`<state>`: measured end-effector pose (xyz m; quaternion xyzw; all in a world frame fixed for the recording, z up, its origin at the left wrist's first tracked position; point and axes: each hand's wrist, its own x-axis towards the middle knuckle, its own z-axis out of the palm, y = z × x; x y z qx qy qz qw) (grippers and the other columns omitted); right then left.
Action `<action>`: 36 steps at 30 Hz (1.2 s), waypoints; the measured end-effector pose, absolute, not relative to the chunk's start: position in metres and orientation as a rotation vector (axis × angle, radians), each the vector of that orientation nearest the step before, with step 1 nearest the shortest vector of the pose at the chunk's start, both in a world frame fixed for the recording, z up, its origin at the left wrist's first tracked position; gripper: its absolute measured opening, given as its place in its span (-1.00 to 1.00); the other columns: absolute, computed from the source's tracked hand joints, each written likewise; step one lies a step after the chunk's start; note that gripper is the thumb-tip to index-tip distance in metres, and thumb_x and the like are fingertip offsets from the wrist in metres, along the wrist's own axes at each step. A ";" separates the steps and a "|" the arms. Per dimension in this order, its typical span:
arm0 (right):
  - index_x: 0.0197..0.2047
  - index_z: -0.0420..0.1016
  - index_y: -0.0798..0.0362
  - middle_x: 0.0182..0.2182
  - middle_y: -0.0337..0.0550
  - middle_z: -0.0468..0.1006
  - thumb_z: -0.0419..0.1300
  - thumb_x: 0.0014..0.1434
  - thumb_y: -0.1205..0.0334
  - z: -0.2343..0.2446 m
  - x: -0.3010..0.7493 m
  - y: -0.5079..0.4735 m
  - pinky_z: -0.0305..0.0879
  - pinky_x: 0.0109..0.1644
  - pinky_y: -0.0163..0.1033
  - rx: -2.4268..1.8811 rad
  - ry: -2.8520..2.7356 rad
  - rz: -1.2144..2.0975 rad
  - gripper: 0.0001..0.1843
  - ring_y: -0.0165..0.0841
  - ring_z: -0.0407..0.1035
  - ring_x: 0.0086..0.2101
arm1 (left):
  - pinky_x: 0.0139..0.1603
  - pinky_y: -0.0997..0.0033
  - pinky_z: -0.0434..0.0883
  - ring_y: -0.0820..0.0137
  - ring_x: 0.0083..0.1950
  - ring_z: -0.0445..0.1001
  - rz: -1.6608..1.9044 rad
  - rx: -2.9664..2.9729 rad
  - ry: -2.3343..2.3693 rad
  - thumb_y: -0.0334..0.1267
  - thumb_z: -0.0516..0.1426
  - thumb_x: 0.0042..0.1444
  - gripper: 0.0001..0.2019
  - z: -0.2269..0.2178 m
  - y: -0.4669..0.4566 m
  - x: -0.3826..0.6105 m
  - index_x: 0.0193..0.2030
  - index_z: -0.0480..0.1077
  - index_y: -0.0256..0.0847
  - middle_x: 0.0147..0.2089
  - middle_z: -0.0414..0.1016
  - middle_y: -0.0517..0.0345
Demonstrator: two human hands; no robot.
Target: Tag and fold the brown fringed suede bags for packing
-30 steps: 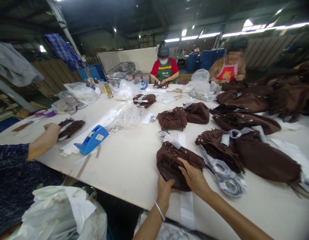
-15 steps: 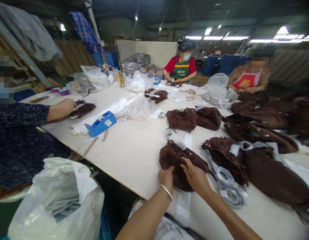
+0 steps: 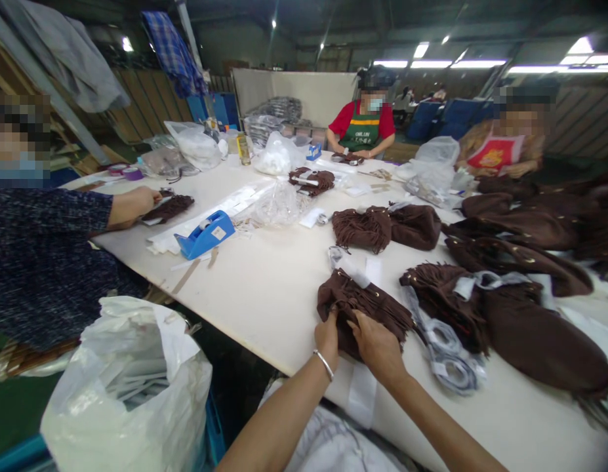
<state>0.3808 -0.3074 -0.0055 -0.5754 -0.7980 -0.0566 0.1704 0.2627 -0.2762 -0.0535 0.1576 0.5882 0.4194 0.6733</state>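
Clearly, the left fingers and right fingers pinch a slouchy, stringy-fringed, matte brown bag.

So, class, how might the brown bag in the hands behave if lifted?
The brown bag would probably flop, since it bunches between the left hand and right hand. Its loose fringe would likely swing. It seems unlikely to roll, given its uneven, creased shape.

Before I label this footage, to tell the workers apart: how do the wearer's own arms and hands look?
Both forearms are bare, no sleeves showing. The left hand is ungloved, a thin silvery bangle around its wrist. The right hand is ungloved too, its wrist plain.
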 end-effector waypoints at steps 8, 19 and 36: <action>0.23 0.31 0.21 0.12 0.26 0.44 -0.01 0.32 0.37 -0.032 0.377 -0.314 0.35 0.12 0.01 -1.586 -2.415 -0.395 -0.57 -0.08 0.39 0.06 | -0.24 0.12 0.52 0.13 -0.21 0.58 0.822 0.287 1.157 0.49 -0.18 0.04 -0.12 -0.045 -0.283 0.249 0.06 0.45 -0.26 -0.13 0.59 -0.22; 0.26 0.30 0.25 0.20 0.32 0.33 -0.01 0.30 0.40 -0.035 0.366 -0.332 0.24 0.23 0.12 -1.613 -2.427 -0.307 -0.53 0.00 0.22 0.21 | -0.31 0.25 0.50 0.26 -0.30 0.54 0.828 0.327 1.021 0.47 -0.16 0.06 -0.15 -0.045 -0.287 0.245 0.07 0.45 -0.24 -0.09 0.58 -0.16; 0.43 0.01 0.05 0.38 0.00 0.07 -0.04 0.39 0.11 -0.045 0.414 -0.330 0.16 0.32 0.10 -1.652 -2.186 -0.002 -0.40 -0.13 -0.06 0.35 | -0.43 0.44 0.46 0.28 -0.27 0.57 0.970 0.437 1.174 0.09 0.30 -0.04 -0.40 -0.044 -0.306 0.253 0.02 0.42 -0.32 -0.11 0.59 -0.14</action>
